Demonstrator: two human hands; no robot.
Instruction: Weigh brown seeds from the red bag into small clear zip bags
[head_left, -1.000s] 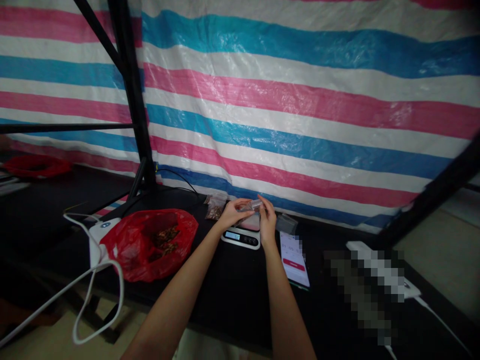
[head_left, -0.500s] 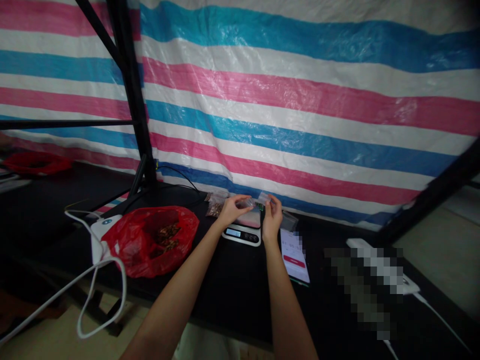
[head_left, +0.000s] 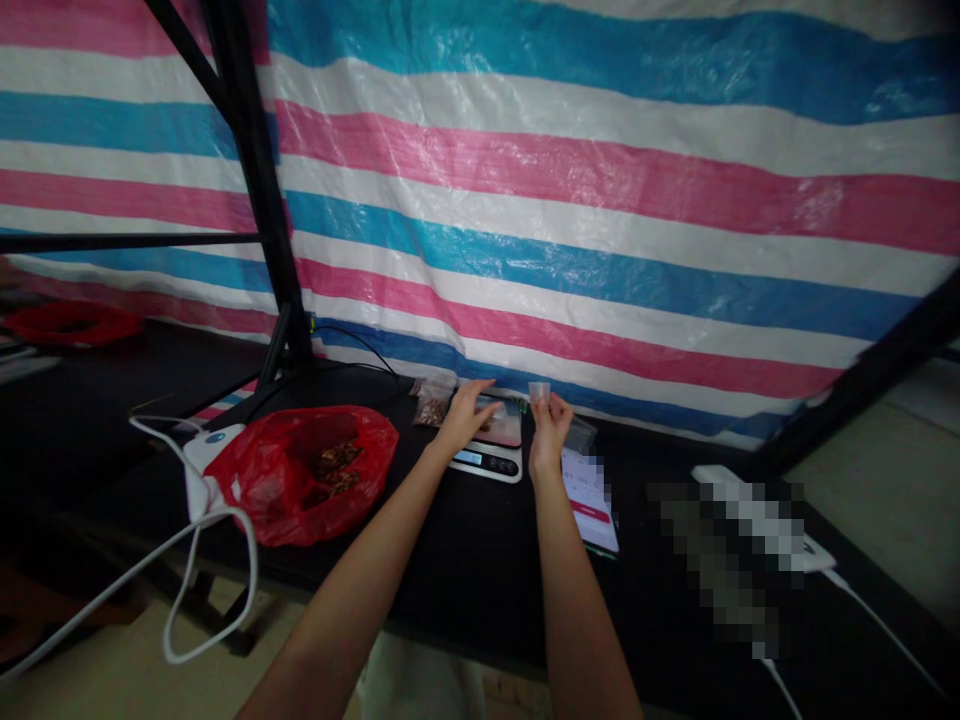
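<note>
A kitchen scale (head_left: 491, 462) with a lit display lies on the black table. On its platform rests a clear plastic bag (head_left: 504, 422), partly hidden by my left hand (head_left: 465, 420). That hand is over the platform's left side, thumb and fingers apart. My right hand (head_left: 551, 428) is raised at the scale's right edge, pinching what looks like a small clear plastic cup (head_left: 539, 392). Behind my left hand, several small clear bags of brown bits (head_left: 431, 408) lie together. Brown dried pieces (head_left: 335, 470) fill the bottom of an open red plastic bag (head_left: 262, 480) to the left.
A phone (head_left: 590, 500) with a lit screen lies right of the scale, beside flat clear bags (head_left: 580, 436). White power strips (head_left: 810, 553) (head_left: 199, 480) with cables sit at both sides. A black metal frame post (head_left: 262, 200) stands before the striped sheet (head_left: 562, 250). Another red bag (head_left: 71, 322) is far left.
My left hand has let go of the clear bag, its fingers now spread over the scale. My right hand has moved slightly right, holding the clear cup upright. The view has shifted slightly.
</note>
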